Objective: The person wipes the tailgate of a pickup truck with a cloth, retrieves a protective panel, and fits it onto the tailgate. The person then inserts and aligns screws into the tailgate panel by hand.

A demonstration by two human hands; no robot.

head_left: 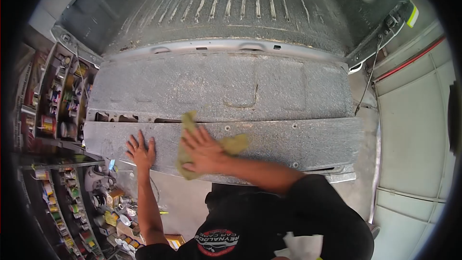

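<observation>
My right hand (203, 151) presses a yellow-green cloth (235, 144) against the lowered tailgate (269, 144) of a pickup truck. Its fingers lie over the cloth, whose edges stick out above, below and to the right of the hand. To the left, my left hand (140, 152) rests flat on the same tailgate strip, fingers spread, holding nothing. The tailgate has a rough, speckled grey surface, with a slot and several openings along the seam above my hands.
Beyond the tailgate lies the ribbed truck bed (226, 5). Shelves (62, 91) crowded with cans and tape rolls stand at the left, with more supplies on the floor below. A tailgate cable (369, 82) hangs at the right, near a pale wall panel (414, 125).
</observation>
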